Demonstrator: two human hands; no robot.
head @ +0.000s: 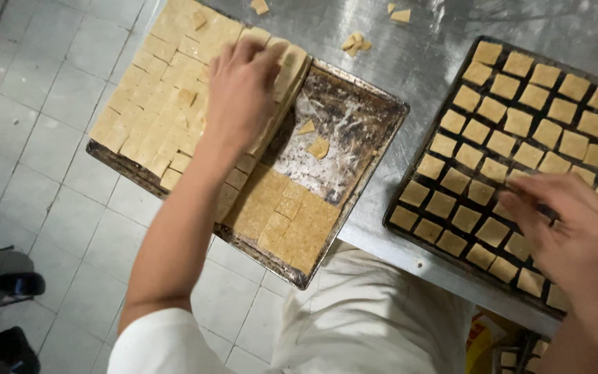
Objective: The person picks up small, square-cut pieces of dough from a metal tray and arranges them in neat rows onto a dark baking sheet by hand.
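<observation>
My left hand [240,90] rests on a slab of tan dough cut into small squares [153,97], its fingers curled over a stack of squares at the slab's right edge. The slab fills a worn metal tray [354,118] that hangs over the table's edge; part of the tray floor is bare, with two loose pieces. My right hand [576,232] hovers over a dark baking tray [410,176], fingertips pinched on a dough square [513,176] among rows of spaced squares.
Both trays sit on a steel table [410,62] with dough scraps [354,43] near its far side. A tiled floor lies to the left, with dark objects [8,284] at the lower left. A yellow packet [482,336] shows under the table.
</observation>
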